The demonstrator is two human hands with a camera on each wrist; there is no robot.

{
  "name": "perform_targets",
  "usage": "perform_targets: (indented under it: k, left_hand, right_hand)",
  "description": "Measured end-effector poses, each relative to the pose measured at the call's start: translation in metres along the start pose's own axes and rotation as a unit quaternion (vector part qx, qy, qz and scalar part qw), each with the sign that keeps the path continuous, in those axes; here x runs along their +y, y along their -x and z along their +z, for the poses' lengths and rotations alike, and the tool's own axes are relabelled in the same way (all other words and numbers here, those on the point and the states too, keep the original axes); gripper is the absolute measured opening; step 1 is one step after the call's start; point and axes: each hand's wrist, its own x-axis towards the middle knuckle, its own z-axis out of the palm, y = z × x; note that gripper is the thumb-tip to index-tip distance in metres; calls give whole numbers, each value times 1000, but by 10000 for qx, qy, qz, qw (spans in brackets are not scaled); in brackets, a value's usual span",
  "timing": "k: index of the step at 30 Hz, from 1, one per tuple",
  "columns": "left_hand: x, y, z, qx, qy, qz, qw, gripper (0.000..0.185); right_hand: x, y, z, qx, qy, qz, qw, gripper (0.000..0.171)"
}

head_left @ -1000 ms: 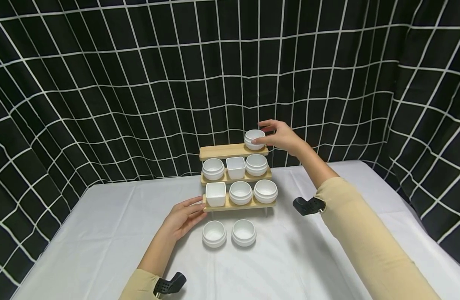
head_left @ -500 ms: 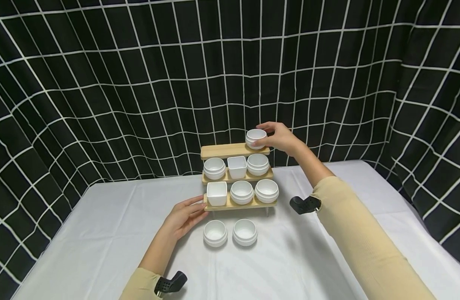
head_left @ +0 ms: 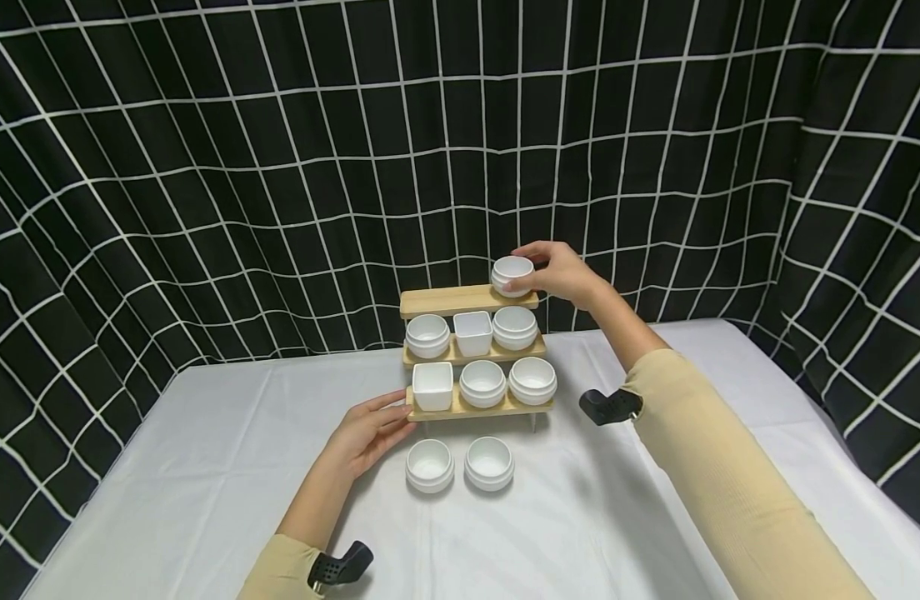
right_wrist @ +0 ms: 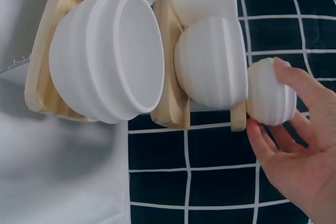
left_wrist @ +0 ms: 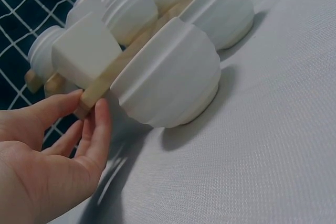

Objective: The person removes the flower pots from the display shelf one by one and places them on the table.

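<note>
Within the right hand [head_left: 561,271], its thumb and fingers clamped around the sides, we are seeing a small round bowl [head_left: 508,273], white, glossy and stepped with a raised band, sitting at the near end of the stand's top board [head_left: 445,301]. Below that hand, the stand is holding two more tiers of smooth, pale wood: directly underneath, two round bowls are flanking a square one [head_left: 472,333] with softened corners. At the other side, the left hand [head_left: 366,433] is pinching the end of the lowest board [head_left: 460,410] between thumb and fingers, and just beside those fingers another square bowl [head_left: 433,392] is standing first in a row with two round ones. To the right of the left hand, two loose round bowls [head_left: 429,467] [head_left: 489,464] are resting apart on the white cloth [head_left: 572,525] covering the counter. Beyond both hands, a black curtain [head_left: 325,108] with a white grid is hanging in loose folds.

From the left wrist, we are noticing what the head view is leaving out: the cloth's fine weave, the shadows under the loose bowls, and the thumb and fingers meeting the board from opposite faces. From the right wrist, we are making out the wood's grain, a board's rounded corner and the ridges down the bowls' sides; the loose bowls are appearing only in the other two views.
</note>
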Motion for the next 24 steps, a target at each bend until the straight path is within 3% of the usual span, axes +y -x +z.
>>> perform_targets:
  k: [12, 24]
  left_hand:
    - [-1, 1, 1, 9, 67, 26, 10000, 51]
    - [0, 1, 0, 7, 16, 21, 10000, 51]
  right_hand:
    - [2, 4, -5, 30, -514, -129, 9986, 67]
    - [4, 12, -13, 267, -617, -340, 9972, 64]
